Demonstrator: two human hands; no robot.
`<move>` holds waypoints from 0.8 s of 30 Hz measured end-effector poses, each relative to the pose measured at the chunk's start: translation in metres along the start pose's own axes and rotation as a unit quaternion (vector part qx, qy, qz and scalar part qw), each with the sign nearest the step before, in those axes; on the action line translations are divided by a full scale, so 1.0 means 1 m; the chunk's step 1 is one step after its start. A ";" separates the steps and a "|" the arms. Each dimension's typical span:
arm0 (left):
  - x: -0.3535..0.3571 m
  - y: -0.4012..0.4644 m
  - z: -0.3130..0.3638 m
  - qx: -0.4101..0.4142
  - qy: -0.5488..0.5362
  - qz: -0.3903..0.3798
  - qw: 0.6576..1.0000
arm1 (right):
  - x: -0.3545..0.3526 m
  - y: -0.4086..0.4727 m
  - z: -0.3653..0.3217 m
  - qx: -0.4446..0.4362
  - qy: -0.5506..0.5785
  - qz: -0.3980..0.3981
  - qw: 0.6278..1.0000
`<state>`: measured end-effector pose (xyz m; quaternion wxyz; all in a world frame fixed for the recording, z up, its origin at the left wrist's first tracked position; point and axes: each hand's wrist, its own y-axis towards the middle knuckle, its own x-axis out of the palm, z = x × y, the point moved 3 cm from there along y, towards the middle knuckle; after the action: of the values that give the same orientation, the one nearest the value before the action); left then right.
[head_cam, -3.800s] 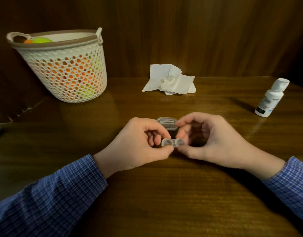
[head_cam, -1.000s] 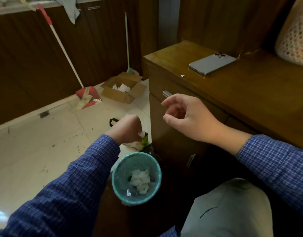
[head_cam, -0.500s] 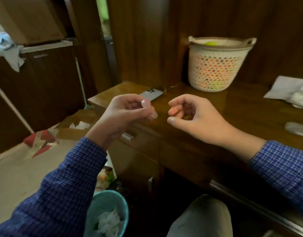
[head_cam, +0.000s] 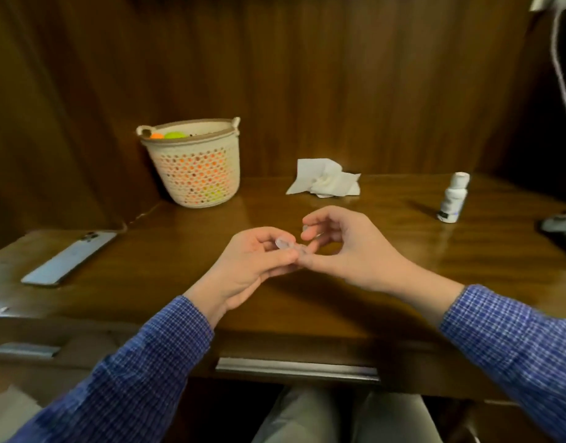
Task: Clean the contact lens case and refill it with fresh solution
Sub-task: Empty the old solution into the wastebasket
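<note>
The small clear contact lens case [head_cam: 286, 243] is held over the middle of the wooden desk [head_cam: 355, 302]. My left hand [head_cam: 254, 263] pinches it between thumb and fingers. My right hand [head_cam: 342, 247] is curled just beside it, its fingertips touching the case's right end. A white solution bottle [head_cam: 453, 198] with a white cap stands upright at the far right of the desk. A crumpled white tissue [head_cam: 323, 179] lies at the back centre.
A perforated cream basket [head_cam: 195, 163] with coloured items stands at the back left. A phone [head_cam: 69, 258] lies face down near the left edge. A dark object [head_cam: 559, 223] sits at the right edge. Drawer handles [head_cam: 296, 369] run below the desk front.
The view has swung back from the floor bin on the left to the desk. My left hand brought the case up over the desk, and my right hand has closed in to touch it.
</note>
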<state>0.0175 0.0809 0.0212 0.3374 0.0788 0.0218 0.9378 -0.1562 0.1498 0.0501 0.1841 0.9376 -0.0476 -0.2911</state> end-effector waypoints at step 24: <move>-0.005 0.135 -0.046 -0.025 0.443 -0.113 0.889 | -0.028 0.053 0.136 0.086 -0.026 -0.096 0.991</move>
<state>-0.0716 -0.0261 -0.0122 0.3983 -0.3564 0.1547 0.8309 -0.2554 0.0633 -0.0190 0.0728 0.9423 0.0129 -0.3265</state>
